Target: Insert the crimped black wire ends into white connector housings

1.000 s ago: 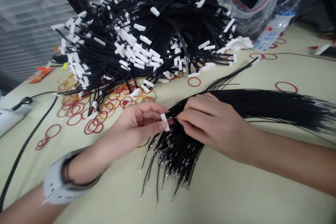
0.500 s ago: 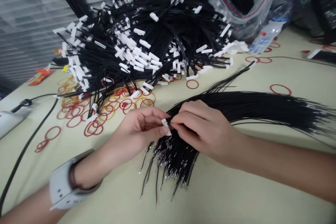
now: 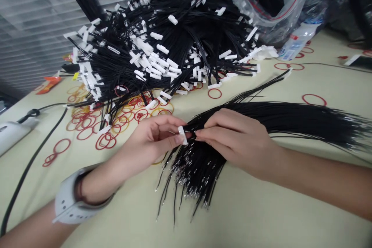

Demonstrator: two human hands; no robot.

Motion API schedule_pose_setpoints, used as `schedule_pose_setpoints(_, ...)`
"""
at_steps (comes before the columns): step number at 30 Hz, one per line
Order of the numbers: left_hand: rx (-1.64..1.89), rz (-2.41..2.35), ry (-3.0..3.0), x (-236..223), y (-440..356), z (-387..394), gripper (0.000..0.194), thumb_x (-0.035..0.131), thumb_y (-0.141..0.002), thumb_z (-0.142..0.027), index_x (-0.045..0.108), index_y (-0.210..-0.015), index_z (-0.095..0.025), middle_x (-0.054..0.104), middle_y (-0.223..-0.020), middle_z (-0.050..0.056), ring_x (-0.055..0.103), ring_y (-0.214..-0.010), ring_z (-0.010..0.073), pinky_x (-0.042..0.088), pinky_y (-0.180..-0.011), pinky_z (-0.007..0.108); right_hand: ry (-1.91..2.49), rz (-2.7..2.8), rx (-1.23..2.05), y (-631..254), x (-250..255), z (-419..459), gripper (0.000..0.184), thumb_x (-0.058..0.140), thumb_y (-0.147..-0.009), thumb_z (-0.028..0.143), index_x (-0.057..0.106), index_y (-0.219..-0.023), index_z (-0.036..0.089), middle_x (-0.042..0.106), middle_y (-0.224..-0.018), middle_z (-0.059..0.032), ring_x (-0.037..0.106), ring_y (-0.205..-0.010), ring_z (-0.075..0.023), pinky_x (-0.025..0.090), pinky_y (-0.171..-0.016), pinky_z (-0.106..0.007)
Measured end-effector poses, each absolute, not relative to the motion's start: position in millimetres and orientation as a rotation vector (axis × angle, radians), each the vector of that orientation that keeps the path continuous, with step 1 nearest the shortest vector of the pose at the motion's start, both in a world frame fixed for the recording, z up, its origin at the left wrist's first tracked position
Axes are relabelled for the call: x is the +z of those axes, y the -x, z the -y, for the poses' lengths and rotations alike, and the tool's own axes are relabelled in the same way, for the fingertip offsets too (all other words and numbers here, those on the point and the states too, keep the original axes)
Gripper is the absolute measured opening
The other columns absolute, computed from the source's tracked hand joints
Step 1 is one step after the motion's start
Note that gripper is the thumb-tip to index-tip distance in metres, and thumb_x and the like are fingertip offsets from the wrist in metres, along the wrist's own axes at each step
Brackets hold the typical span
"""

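Note:
Between the thumb and fingers of my left hand (image 3: 157,135) is a small white connector housing (image 3: 183,135), held upright over the bundle. Black wires run from its right side. Just right of it, my right hand (image 3: 235,139) is pinched on a thin black wire whose tip is partly hidden by the fingers. Below both hands lies a thick bundle of loose black wires (image 3: 200,166) with bare metal terminals at its ends. The bundle stretches right behind my right hand, and a few wires angle up from it to another white connector.
A large heap of black wire harnesses (image 3: 186,27) with white connectors fills the back. Red and yellow rubber bands (image 3: 122,116) are scattered before it. A plastic bottle (image 3: 300,40) and a clear bag (image 3: 270,27) stand back right; a black cable (image 3: 31,162) crosses at left.
My right hand has drawn slightly right, widening the gap to the connector. My left hand keeps its hold on the connector. The whole view has shifted a little.

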State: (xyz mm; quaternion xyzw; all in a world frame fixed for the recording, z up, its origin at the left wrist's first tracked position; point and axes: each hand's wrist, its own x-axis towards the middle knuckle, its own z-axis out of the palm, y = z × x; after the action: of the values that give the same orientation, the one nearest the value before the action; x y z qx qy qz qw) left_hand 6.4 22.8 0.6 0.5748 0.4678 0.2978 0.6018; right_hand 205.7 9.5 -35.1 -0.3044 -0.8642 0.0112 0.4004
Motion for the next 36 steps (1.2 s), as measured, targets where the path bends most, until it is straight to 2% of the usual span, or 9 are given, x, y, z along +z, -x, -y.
schedule_pose_setpoints(4, 0.651, -1.117, -1.393, 2.1, -6.5, -22.0, 0.014, 0.069, -0.072, -0.016, 0.063, -0.084, -0.017, 0.066, -0.067, -0.002, 0.058, -0.058, 0.0077, 0.042, -0.051, 0.016, 0.761, 2.198, 0.068, -204.1, -35.6, -11.1, 0.014, 0.051, -0.084, 0.009, 0.065, -0.080, 0.011, 0.058, -0.074, -0.0056, 0.049, -0.070, -0.0127, 0.042, -0.062, -0.027)
schedule_pose_setpoints(15, 0.668, -1.118, -1.436, 3.5, -5.8, -22.5, 0.014, 0.068, -0.070, -0.014, 0.063, -0.083, -0.017, 0.066, -0.072, -0.001, 0.060, -0.065, 0.0098, 0.047, -0.059, 0.018, 0.740, 2.204, 0.065, -203.1, -33.3, -9.8, 0.015, 0.053, -0.084, 0.010, 0.066, -0.078, 0.009, 0.058, -0.072, -0.0070, 0.048, -0.067, -0.0124, 0.042, -0.061, -0.027)
schedule_pose_setpoints(21, 0.634, -1.115, -1.466, 0.7, -3.7, -22.7, 0.013, 0.068, -0.072, -0.020, 0.063, -0.084, -0.018, 0.063, -0.066, -0.003, 0.056, -0.060, 0.0088, 0.042, -0.051, 0.017, 0.758, 2.193, 0.055, -202.9, -33.1, -9.3, 0.016, 0.051, -0.085, 0.011, 0.065, -0.078, 0.012, 0.057, -0.071, -0.0050, 0.048, -0.066, -0.0118, 0.041, -0.060, -0.026)
schedule_pose_setpoints(28, 0.615, -1.136, -1.481, 1.5, -4.4, -21.1, 0.013, 0.068, -0.072, -0.019, 0.063, -0.084, -0.018, 0.065, -0.067, -0.002, 0.059, -0.062, 0.0101, 0.043, -0.052, 0.018, 0.735, 2.215, 0.071, -202.7, -32.8, -9.4, 0.016, 0.050, -0.085, 0.011, 0.065, -0.080, 0.011, 0.057, -0.072, -0.0053, 0.047, -0.068, -0.0120, 0.041, -0.061, -0.027)
schedule_pose_setpoints(36, 0.631, -1.096, -1.514, 1.5, -11.8, -14.4, 0.010, 0.064, -0.073, -0.012, 0.061, -0.081, -0.016, 0.068, -0.075, 0.001, 0.063, -0.069, 0.0126, 0.050, -0.064, 0.022, 0.715, 2.232, 0.101, -199.7, -41.6, -9.6, 0.018, 0.046, -0.085, 0.007, 0.063, -0.082, 0.012, 0.056, -0.075, -0.0047, 0.046, -0.069, -0.0118, 0.042, -0.063, -0.026)
